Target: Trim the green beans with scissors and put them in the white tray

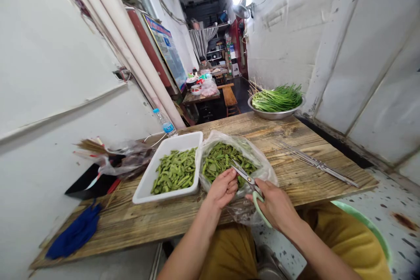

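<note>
Head view: right hand [276, 204] around scissors [251, 182], left hand [225, 189] in a pinch, contents unclear, by bagged pods [215, 157].

A blue cloth [75, 232] and metal rods [328, 168] lie on the table [131, 223]; greens [278, 98] fill a bowl [276, 115].

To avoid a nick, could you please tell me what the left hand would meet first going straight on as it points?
Probably the scissors, whose blade tips appear just ahead of the left hand; depth is unclear.
</note>
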A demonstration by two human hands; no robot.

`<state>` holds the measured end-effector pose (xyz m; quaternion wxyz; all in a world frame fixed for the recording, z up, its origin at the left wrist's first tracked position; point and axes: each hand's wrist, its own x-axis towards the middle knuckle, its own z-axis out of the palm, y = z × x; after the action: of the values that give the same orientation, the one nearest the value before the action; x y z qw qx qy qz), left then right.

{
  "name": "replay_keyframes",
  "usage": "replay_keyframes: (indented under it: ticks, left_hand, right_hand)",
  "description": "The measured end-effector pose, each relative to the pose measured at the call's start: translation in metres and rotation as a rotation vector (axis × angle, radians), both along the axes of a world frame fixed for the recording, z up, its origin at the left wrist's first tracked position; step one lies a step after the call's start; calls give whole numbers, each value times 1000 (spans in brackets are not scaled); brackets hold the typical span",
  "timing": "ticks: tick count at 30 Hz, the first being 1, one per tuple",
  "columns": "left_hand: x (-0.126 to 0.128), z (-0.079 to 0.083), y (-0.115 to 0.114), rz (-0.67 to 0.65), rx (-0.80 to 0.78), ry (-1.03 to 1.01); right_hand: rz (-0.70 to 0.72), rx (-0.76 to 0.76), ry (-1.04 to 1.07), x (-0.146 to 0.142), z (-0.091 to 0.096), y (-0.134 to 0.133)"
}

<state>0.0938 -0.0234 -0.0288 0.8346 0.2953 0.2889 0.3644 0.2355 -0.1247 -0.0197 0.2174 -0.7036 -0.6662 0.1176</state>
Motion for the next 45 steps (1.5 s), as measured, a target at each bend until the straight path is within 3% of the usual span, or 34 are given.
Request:
replay_keyframes:
  ticks: [7, 10, 16, 20, 24, 29, 33, 38, 42, 45]
  left_hand:
    - [-3, -6, 1, 8, -20, -4]
    - [-6, -5, 1, -31, -3, -37]
    - [-10, 1, 0, -77, 59, -21]
    - [-6, -2, 12, 73, 245, 241]
    - [3, -12, 42, 282, 515, 609]
    - [9, -17, 64, 129, 832, 939]
    - [10, -15, 59, 249, 1061, 1095]
    - [19, -20, 53, 51, 1113, 1289]
    - [31, -21, 52, 14, 1174, 1500]
    - [37, -22, 51, -12, 1179, 1546]
  right_hand:
    - [53, 50, 191, 12, -11, 8]
    - [31, 1, 299, 22, -14, 12]
    - [19, -74, 303, 29, -15, 14]
    - [-12, -62, 296, 32, -14, 12]
    - [-59, -29, 303, 37, -13, 10]
    - [-82, -62, 299, 39, -16, 6]
    - [-109, -99, 301, 39, -18, 3]
    - [-122, -126, 317, 40, -19, 1]
    - [-121, -155, 300, 40, -19, 0]
    - [-108, -171, 303, 40, -20, -1]
